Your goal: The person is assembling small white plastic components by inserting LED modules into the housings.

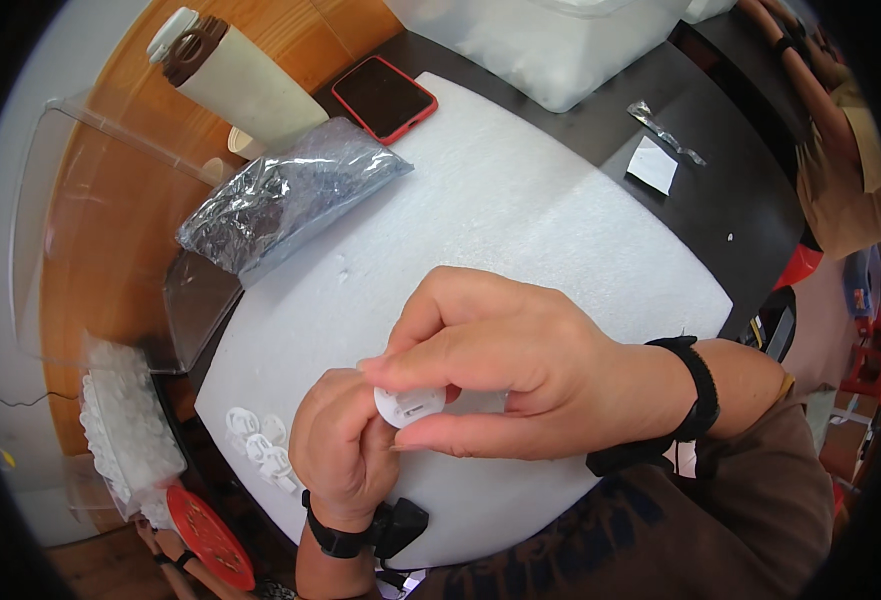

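Grey shiny plastic bag lying on white foam mat's far left; red-cased phone, dark screen up, just behind it; small torn silver packet far right.

Work surface under even light

A white foam sheet is laid over a dark table; a wooden surface is seen at the left, a clear plastic bin at the far side.

Bright, even daylight-like light; white foam board near overexposed, surface grain washed out toward its centre. Soft short shadows under hands on board. Glare patches on silver bag left of board. Strong fisheye bend; black vignette rings frame. Focus sharp at board centre, softer toward rim beyond board.
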`<state>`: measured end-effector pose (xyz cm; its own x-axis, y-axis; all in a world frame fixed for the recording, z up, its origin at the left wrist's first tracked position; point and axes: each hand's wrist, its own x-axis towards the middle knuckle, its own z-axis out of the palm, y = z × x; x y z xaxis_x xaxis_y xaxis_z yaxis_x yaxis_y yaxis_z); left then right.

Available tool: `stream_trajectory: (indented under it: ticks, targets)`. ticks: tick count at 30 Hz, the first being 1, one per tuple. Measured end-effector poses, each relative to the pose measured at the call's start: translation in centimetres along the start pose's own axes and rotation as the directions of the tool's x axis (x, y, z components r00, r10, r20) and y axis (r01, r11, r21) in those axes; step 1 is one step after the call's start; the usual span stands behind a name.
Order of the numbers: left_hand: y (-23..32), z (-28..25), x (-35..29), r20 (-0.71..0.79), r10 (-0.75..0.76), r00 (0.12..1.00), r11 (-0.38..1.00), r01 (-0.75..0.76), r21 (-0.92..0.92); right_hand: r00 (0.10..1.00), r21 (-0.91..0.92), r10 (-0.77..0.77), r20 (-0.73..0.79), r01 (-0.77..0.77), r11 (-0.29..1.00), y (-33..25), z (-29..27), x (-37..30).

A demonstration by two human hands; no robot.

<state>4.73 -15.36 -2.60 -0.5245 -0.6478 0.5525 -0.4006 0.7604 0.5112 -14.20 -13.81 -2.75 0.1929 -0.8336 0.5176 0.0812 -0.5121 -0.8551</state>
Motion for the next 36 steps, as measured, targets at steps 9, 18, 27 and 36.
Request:
stream_trajectory:
  ticks: [9, 18, 27, 36]
  targets:
    - [-1.0, 0.7, -0.9, 0.045, -0.167, 0.985, 0.978, 0.172, -0.12, 0.999, -0.07, 0.019, -0.035, -0.021, 0.997, 0.3, 0.3, 0.1]
    - [-1.0, 0.4, -0.9, 0.032, -0.146, 0.989, 0.984, 0.148, -0.1, 0.998, -0.069, 0.008, -0.062, -0.012, 0.998, 0.4, 0.4, 0.3]
    - [-0.3, -0.1, -0.7, -0.03, -0.312, 0.95, 0.835, 0.259, -0.485, 1.0, -0.088, 0.015, -0.004, -0.015, 0.996, 0.5, -0.3, 0.4]
    - [0.3, -0.7, -0.6, 0.021, -0.393, 0.919, 0.769, 0.341, -0.54, 0.989, -0.037, 0.148, 0.007, -0.148, 0.988, 0.0, -0.2, 0.6]
